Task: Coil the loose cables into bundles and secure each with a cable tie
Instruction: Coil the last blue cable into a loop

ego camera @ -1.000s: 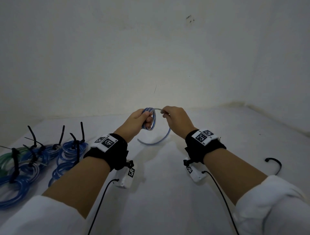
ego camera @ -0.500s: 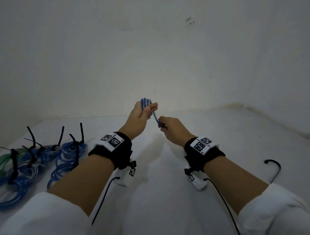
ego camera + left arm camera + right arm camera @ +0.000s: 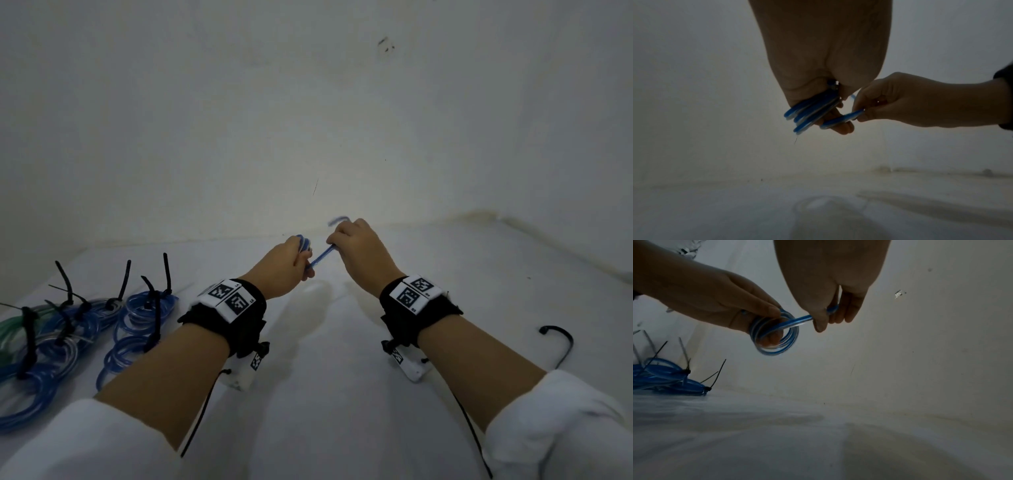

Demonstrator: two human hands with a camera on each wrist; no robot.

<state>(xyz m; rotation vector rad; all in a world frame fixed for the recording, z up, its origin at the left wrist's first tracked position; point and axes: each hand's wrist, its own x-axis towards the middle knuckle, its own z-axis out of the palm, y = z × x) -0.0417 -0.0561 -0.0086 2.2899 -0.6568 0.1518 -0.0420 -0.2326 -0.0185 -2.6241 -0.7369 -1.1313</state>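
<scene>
Now our left hand (image 3: 287, 263) grips the coil (image 3: 774, 335) mid-frame; right hand (image 3: 359, 246) pinches the tail (image 3: 320, 255), which was a long slack loop a second ago. Winding nearly done; the loose tie (image 3: 561, 346) at right comes next.

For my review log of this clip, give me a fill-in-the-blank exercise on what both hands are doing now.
1. The left hand holds a small coil of ____ cable.
2. The cable's loose end is pinched by the ____ hand.
3. The finished bundles lie on the person's ____ side.
4. A loose black cable tie lies beside the ____ forearm.

Missing words: blue; right; left; right
</scene>
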